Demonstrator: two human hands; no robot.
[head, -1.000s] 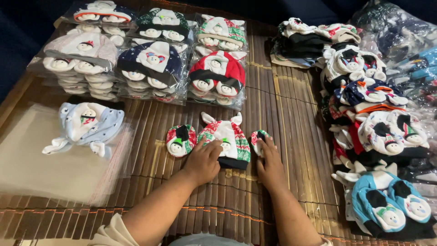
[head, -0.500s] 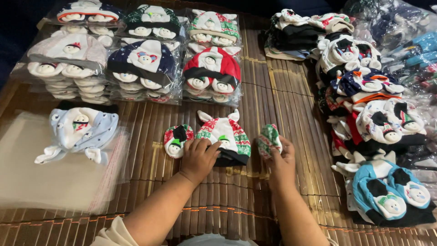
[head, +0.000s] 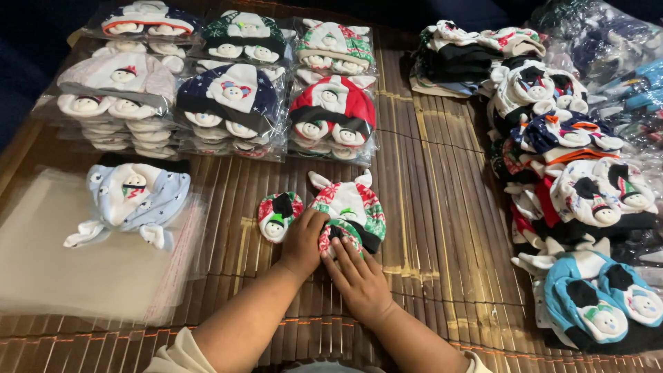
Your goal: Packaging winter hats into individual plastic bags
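A red, green and white baby cap (head: pixel 353 204) with two ear tips lies on the bamboo mat (head: pixel 442 228) in front of me. One matching round mitten (head: pixel 276 215) lies to its left. A second matching mitten (head: pixel 340 235) rests on the cap's lower edge. My left hand (head: pixel 304 242) presses flat on the cap's left lower side, between the two mittens. My right hand (head: pixel 359 278) lies with spread fingers on the second mitten, holding it against the cap.
Stacks of bagged cap sets (head: pixel 231 103) fill the back of the mat. A pale blue cap (head: pixel 135 197) lies on clear plastic bags (head: pixel 83 269) at the left. Piles of loose caps and mittens (head: pixel 587 186) line the right side, with blue ones (head: pixel 601 304) nearest.
My right hand picked up the mitten that lay right of the cap and brought it left onto the cap's lower edge. My left hand stayed on the cap.
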